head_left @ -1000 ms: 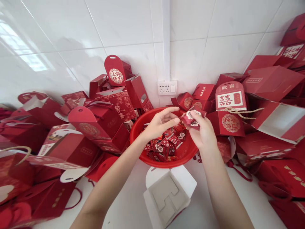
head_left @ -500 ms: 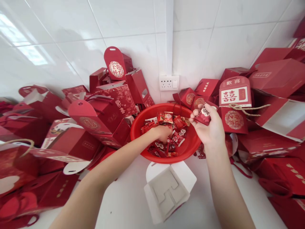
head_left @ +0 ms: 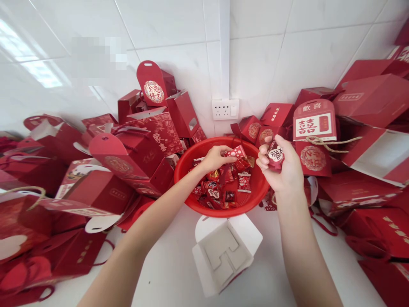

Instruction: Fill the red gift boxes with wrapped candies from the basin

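Note:
A red plastic basket (head_left: 183, 196) holds several wrapped candies (head_left: 225, 175). Over its middle, my left hand (head_left: 216, 158) pinches a red packet with white dots (head_left: 235, 152) between thumb and fingers. To the right of the basket, my right hand (head_left: 283, 164) is curled, palm up, around a dark red wrapped candy (head_left: 275, 155) with a white label. An open box (head_left: 223, 253), white inside, stands on the white table just in front of the basket, with its flaps spread and nothing in it.
Red gift boxes (head_left: 111, 157) are piled on the left. More red boxes (head_left: 367, 98) lie heaped on the right, one with a twine handle (head_left: 332, 146). Behind the basket a socket panel (head_left: 225, 109) is fixed to the white tiled wall (head_left: 255, 59).
My left hand has risen from among the candies with the dotted packet in its fingers. The candies in the basket have shifted. My right hand has closed further around its candy.

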`<action>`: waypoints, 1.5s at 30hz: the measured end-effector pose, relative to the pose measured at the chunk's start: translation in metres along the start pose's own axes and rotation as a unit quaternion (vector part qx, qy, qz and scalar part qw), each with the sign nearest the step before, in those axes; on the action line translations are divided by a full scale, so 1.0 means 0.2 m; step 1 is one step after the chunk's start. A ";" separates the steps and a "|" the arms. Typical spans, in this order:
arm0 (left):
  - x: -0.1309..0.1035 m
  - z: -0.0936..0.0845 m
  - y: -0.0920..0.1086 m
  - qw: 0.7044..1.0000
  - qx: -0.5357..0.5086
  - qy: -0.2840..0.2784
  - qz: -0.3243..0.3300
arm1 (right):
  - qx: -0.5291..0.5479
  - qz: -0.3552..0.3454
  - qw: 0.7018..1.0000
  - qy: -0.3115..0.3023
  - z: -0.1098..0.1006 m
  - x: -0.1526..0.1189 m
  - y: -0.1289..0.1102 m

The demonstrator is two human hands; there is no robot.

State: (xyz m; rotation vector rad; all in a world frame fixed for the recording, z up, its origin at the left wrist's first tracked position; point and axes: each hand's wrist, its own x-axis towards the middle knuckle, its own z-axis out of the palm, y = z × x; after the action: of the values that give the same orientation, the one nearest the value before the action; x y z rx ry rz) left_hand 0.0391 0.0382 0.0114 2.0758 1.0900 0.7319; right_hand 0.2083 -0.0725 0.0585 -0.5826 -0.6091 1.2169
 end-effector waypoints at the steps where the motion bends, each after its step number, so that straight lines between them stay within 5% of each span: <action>1: 0.00 0.00 0.00 1.000 -0.018 -0.005 -0.011 | 0.000 0.000 1.000 0.003 0.00 0.00 0.00; 5: -0.01 -0.02 -0.01 0.998 0.044 0.008 -0.051 | 0.006 -0.003 1.000 0.017 0.01 0.00 0.00; 8: -0.03 -0.05 0.01 0.995 0.093 -0.027 -0.011 | 0.006 -0.012 1.000 0.020 0.01 -0.01 -0.01; 11: -0.06 -0.09 0.05 0.970 0.137 -0.196 0.032 | -0.002 -0.019 1.000 0.015 0.01 -0.01 -0.02; 13: -0.10 -0.10 0.09 0.922 0.203 -0.330 0.019 | -0.009 -0.022 1.000 0.011 0.01 -0.02 -0.02; 15: -0.13 -0.09 0.12 0.866 0.306 -0.396 -0.009 | -0.013 -0.024 1.000 0.007 0.01 -0.02 -0.02; 17: -0.16 -0.08 0.14 0.828 0.398 -0.395 -0.026 | -0.018 -0.028 0.999 0.006 0.01 -0.02 -0.02; 20: -0.18 -0.06 0.16 0.811 0.442 -0.382 -0.037 | -0.025 -0.034 0.999 0.005 0.02 -0.03 -0.03; 28: -0.18 0.02 0.07 0.840 0.469 -0.272 0.011 | -0.042 -0.040 0.998 0.001 0.03 -0.05 -0.05; 34: -0.16 -0.03 0.06 0.877 0.451 -0.159 0.049 | -0.042 -0.049 0.998 0.010 0.03 -0.06 -0.06; 36: -0.17 -0.03 0.08 0.892 0.399 -0.185 0.105 | -0.039 -0.044 0.998 0.012 0.03 -0.06 -0.07; 38: -0.18 0.00 0.10 0.888 0.333 -0.283 0.140 | -0.037 -0.042 0.998 0.015 0.04 -0.06 -0.07; 41: -0.19 0.07 0.11 0.867 0.293 -0.390 0.100 | -0.041 -0.042 0.998 0.016 0.04 -0.06 -0.07; 45: -0.14 0.10 0.09 0.861 0.285 -0.415 0.072 | -0.054 -0.051 0.997 0.006 0.03 -0.06 -0.07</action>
State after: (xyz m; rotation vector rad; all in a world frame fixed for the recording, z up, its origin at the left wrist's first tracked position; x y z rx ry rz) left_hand 0.0483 0.0000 0.0070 2.5722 0.6736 -0.5101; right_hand 0.2098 -0.0872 0.0715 -0.6418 -0.6898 1.0888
